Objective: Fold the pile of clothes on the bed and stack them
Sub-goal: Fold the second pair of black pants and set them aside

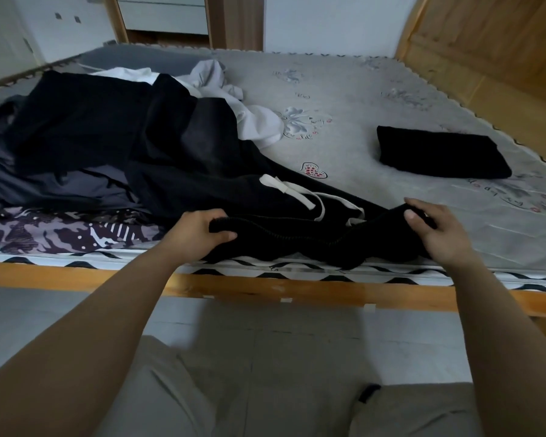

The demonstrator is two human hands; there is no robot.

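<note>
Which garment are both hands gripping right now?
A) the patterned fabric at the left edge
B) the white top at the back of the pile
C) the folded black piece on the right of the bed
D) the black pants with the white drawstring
D: the left hand and right hand each hold the ribbed waistband of the black pants, with the white drawstring just above.

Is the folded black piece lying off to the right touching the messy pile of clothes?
Apart. The head view shows the folded black garment lying alone on the mattress, with a broad strip of bare grey mattress between it and the clothes pile.
</note>
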